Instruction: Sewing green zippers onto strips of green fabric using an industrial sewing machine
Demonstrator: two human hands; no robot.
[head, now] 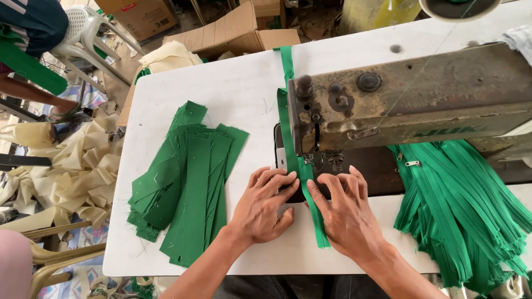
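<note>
A narrow green fabric strip (317, 218) runs under the head of an old sewing machine (410, 97) and out past its far side. My left hand (263, 205) lies flat on the table just left of the strip, fingertips touching its edge near the needle. My right hand (346, 207) presses flat on the strip's right side, fingers spread toward the presser foot. Neither hand grasps anything; both hold the strip down.
A fanned pile of green fabric strips (185, 188) lies left of my hands on the white table (221, 83). A heap of green zippers (465, 205) hangs at the right. Cream fabric scraps, cardboard boxes, plastic chairs and another person's legs are beyond the table's left edge.
</note>
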